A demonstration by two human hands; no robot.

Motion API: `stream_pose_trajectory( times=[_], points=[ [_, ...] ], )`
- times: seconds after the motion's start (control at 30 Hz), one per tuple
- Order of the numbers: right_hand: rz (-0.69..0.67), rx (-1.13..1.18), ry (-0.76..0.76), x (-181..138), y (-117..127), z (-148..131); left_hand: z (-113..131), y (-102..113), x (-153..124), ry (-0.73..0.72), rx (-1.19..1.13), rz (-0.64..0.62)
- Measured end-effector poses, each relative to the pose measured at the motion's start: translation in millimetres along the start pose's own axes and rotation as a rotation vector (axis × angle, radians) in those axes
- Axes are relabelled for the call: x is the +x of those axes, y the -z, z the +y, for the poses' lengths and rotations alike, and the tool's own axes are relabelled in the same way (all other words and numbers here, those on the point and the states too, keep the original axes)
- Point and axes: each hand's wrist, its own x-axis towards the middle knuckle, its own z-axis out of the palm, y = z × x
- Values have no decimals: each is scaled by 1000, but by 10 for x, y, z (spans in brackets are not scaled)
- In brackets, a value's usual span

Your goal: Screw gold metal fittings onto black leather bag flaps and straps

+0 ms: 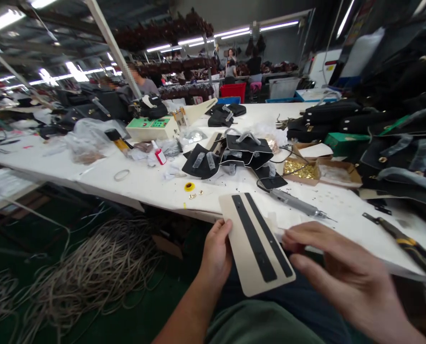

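My left hand point(216, 253) grips the left edge of a flat beige panel point(229, 215), thumb on top. The panel is tilted over my lap at the table's front edge. Two long black strips point(254, 234) run along its face, with small marks or holes in them. At the panel's right edge is my right hand point(338, 272), slightly blurred, its fingers curled in a pinch. A thin pale piece shows at these fingertips; I cannot make out what it is. A grey electric screwdriver point(299, 203) lies on the table just beyond this hand.
Black bag pieces point(234, 155) with wrapped handles lie mid-table. Around them are a box of brass fittings point(301, 169), yellow tape point(189, 187) and a red bottle point(159, 154). Pliers point(406, 243) lie right; black bags point(410, 157) pile behind. Cord heaps point(91, 267) cover the floor at left.
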Motion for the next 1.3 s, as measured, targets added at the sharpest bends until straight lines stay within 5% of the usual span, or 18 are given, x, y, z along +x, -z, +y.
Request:
stream_pose_trajectory(
  times=[0.17, 0.4, 0.47, 0.57, 0.7, 0.8, 0.9, 0.97, 1.1, 1.3],
  points=[
    [-192, -222, 152, 59, -394, 279, 74, 60, 16, 66, -80, -20],
    [-137, -124, 221, 116, -445, 302, 101, 252, -128, 51, -9, -104],
    [-109, -56, 130, 198, -440, 240, 139, 410, -194, -68, 116, -47],
    [-110, 65, -201, 316, -502, 164, 228, 657, -312, -352, 307, 146],
    [-351, 329, -522, 561, -728, 107, 390, 812, -442, -506, 402, 149],
    [-610, 469, -504, 857, -965, 75, 480, 810, -407, -337, 370, -56],
    [-823, 536, -452, 1217, -1255, 127, 471, 842, -239, -169, 341, -77],
    [-775, 484, -409, 1471, -1497, 259, 403, 917, -99, -131, 300, 8],
    [-446, 73, -212, 1932, -2066, 697, 207, 1115, 98, -63, 149, 143],
    [-563, -409, -42, 2258, -2648, 1128, 124, 1253, 180, -20, 108, 210]
  ],
)
